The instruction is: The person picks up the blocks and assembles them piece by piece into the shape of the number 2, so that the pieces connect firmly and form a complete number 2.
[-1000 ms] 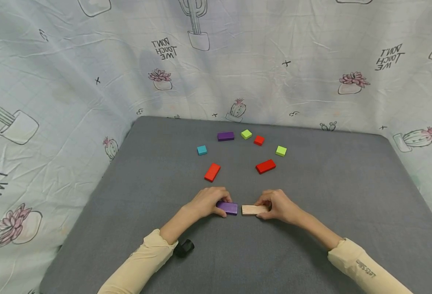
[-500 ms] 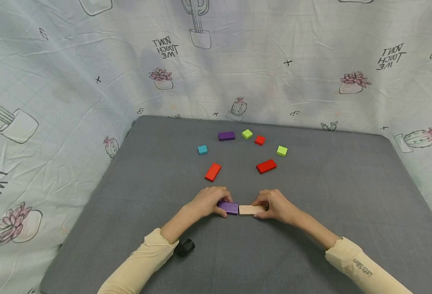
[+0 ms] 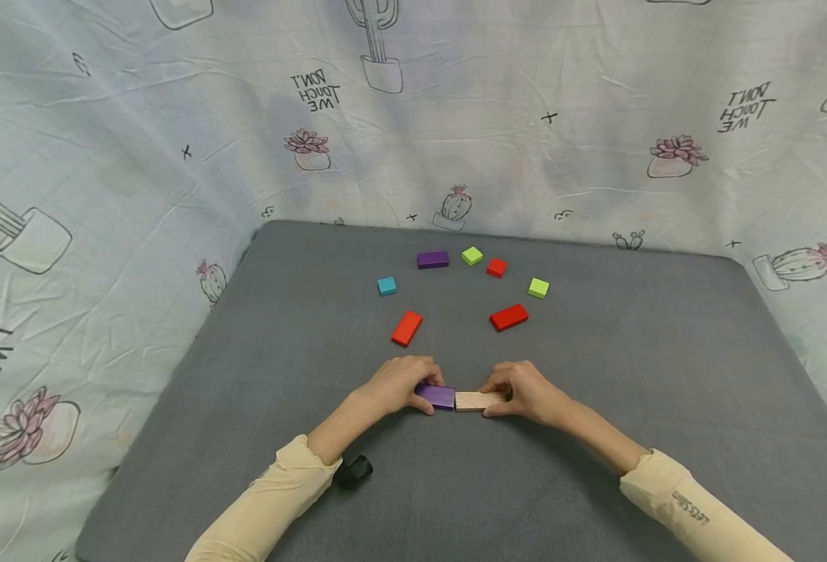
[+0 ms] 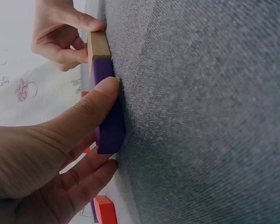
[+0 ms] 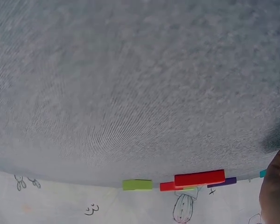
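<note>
From the head view, nine blocks lie on the grey table [image 3: 666, 375]: two purple, three red, two green, one blue, one plain wood. The left hand [image 3: 395, 386] pinches a flat purple block [image 3: 436, 396]; the right hand [image 3: 525, 392] pinches the wooden block [image 3: 472, 400], their ends touching near the table's front.

The left wrist view shows thumb and fingers clamping the purple block [image 4: 107, 112] against the wooden block [image 4: 98, 45].

The right wrist view shows only a sliver of the right hand [image 5: 276, 191]; its grip cannot be told there.

Purple block [image 3: 440, 396] meets tan block [image 3: 474, 400] on grey table [image 3: 666, 375].

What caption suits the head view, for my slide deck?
Left hand and right hand hold purple block and wooden block end to end.
</note>
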The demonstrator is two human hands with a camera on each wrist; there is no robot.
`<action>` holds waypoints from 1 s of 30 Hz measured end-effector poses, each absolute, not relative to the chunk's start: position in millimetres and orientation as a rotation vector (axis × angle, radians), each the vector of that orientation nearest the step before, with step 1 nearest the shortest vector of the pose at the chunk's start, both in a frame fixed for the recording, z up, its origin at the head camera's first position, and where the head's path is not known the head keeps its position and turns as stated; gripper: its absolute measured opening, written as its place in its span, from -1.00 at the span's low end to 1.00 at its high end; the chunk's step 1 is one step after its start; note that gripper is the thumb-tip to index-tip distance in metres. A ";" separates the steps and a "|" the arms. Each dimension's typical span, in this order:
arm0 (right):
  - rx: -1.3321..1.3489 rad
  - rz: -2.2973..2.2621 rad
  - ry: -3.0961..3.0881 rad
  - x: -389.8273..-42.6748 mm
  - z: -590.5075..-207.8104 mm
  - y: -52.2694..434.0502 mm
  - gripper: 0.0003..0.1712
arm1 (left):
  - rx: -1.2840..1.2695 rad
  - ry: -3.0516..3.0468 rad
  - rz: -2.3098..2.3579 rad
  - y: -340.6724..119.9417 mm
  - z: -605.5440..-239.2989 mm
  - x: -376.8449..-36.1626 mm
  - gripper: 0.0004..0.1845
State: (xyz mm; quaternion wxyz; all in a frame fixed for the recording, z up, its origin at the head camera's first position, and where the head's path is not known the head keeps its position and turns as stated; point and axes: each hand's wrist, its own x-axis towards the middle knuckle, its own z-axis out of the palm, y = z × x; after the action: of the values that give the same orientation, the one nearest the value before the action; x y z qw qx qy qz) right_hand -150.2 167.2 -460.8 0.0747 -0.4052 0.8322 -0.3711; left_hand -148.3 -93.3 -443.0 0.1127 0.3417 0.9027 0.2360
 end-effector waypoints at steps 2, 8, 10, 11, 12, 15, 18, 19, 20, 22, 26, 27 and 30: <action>-1.221 -1.113 2.488 -150.8 -460.0 167.6 -0.71 | 0.991 2.648 0.689 -93.2 -442.6 -148.4 -0.64; -1.209 -1.104 2.482 -149.9 -458.7 169.5 -0.56 | 0.981 2.649 0.684 -92.5 -442.1 -148.6 -0.64; -1.218 -1.104 2.504 -148.7 -459.1 168.3 -0.51 | 0.984 2.645 0.693 -92.3 -441.8 -148.6 -0.64; -1.226 -1.105 2.517 -147.9 -459.2 166.8 -0.49 | 0.985 2.644 0.695 -92.1 -441.7 -148.7 -0.64; -1.234 -1.105 2.531 -146.9 -459.3 164.9 -0.48 | 0.985 2.643 0.697 -92.0 -441.5 -148.7 -0.64; -1.279 -1.079 2.569 -143.4 -459.8 155.8 -0.47 | 0.985 2.645 0.698 -91.7 -441.2 -149.0 -0.65; -1.327 -1.024 2.602 -140.3 -461.6 145.2 -0.49 | 0.991 2.651 0.692 -92.2 -441.3 -149.0 -0.65; -1.341 -1.007 2.613 -139.6 -462.4 142.3 -0.50 | 0.993 2.653 0.691 -92.2 -441.3 -149.0 -0.65; -1.351 -0.998 2.625 -139.1 -463.2 139.8 -0.52 | 0.995 2.654 0.690 -92.1 -441.2 -148.9 -0.65; -1.360 -0.996 2.645 -138.8 -464.4 136.1 -0.55 | 0.995 2.655 0.690 -92.0 -441.2 -148.8 -0.65; -1.352 -1.027 2.657 -140.2 -465.6 132.9 -0.59 | 0.992 2.650 0.698 -91.8 -441.0 -149.1 -0.65; -1.350 -1.030 2.661 -140.8 -465.9 132.6 -0.60 | 0.992 2.648 0.699 -91.8 -440.8 -149.3 -0.65; -1.366 -1.035 2.674 -142.8 -467.3 131.6 -0.60 | 0.995 2.645 0.703 -91.7 -439.7 -149.4 -0.65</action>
State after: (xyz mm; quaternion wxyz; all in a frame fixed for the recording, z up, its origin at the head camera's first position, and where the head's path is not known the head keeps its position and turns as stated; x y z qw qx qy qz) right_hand -142.8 131.6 -467.3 -0.0174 -0.4299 0.8418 -0.3258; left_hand -149.4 -91.7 -439.7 0.1145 0.3394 0.9023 0.2397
